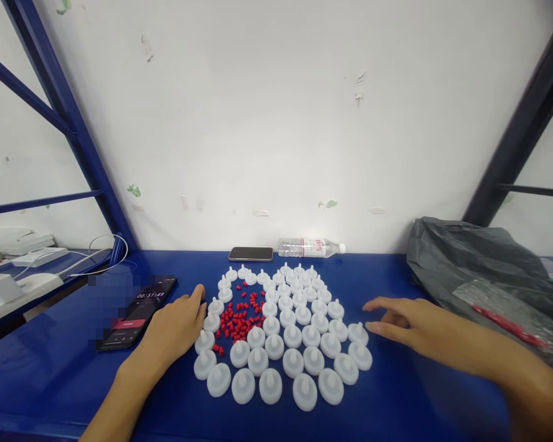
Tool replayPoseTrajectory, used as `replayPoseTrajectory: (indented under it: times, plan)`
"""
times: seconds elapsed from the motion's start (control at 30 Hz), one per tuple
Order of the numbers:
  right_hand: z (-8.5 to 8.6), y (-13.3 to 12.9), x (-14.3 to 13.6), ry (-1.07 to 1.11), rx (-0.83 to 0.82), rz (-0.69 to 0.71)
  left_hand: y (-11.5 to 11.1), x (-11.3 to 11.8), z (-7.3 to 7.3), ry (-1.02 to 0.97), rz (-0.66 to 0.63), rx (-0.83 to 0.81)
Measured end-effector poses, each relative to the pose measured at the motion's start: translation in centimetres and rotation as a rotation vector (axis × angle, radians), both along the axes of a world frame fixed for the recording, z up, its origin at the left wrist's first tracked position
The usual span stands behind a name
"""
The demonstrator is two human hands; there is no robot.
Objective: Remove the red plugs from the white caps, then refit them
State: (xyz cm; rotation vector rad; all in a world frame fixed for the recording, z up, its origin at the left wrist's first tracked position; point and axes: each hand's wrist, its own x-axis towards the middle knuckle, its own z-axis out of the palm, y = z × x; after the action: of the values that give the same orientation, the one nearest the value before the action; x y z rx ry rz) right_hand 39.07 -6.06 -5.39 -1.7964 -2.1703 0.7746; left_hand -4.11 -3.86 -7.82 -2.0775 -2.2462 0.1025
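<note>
Many white round caps with nozzles [292, 336] stand upright on the blue table. Small red pieces [239, 322] lie loose among them on the left side, ringed by the caps. My left hand [177, 322] rests at the left edge of the caps, fingers curled together; whether anything is between them is hidden. At the right edge of the group is my right hand [403, 319], thumb and index finger apart beside a cap [358, 333], with nothing held.
A phone showing a timer [138, 313] lies left of my left hand. Another phone [251, 253] and a clear bottle [311, 247] lie by the wall. A dark plastic bag [470, 264] and a clear bag with red items [507, 319] are at right.
</note>
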Motion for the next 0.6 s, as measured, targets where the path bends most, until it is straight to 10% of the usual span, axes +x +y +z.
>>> replayPoseTrajectory:
  times: [0.6]
  plan:
    - [-0.06,0.01,0.03,0.0,0.013,0.009,0.11,-0.08,-0.25,-0.024,-0.007,0.011]
